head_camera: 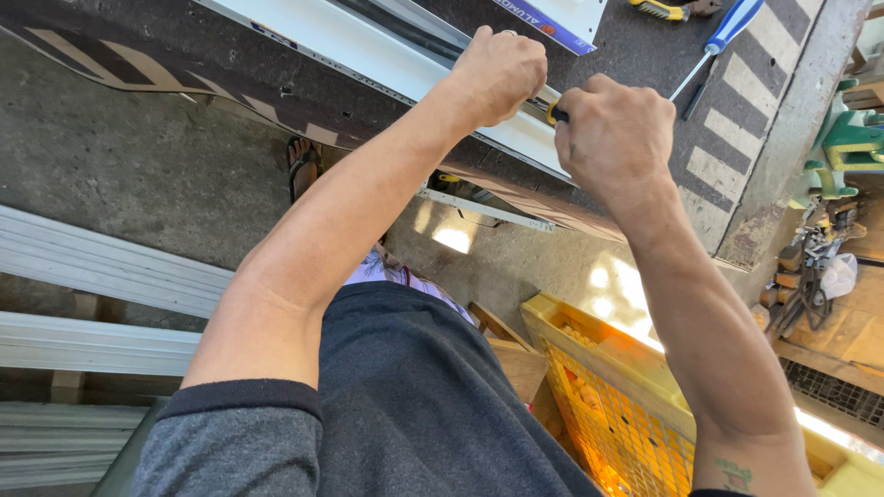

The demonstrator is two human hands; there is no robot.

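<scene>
My left hand [497, 72] rests fisted on a long white metal profile [359, 55] that lies across a dark workbench [645, 55]. My right hand [615, 133] is closed around a tool with a yellow and black handle [555, 113], held against the profile's edge right beside the left hand. Most of the tool is hidden inside the fist. Whether the left hand grips anything cannot be seen.
A blue-handled screwdriver [727, 32] and a yellow-handled tool [658, 9] lie on the bench's far side. Below stand a yellow plastic crate [635, 405], stacked white profiles [101, 276] on the left, a sandalled foot [302, 164] on concrete, and green clamps [847, 138] at right.
</scene>
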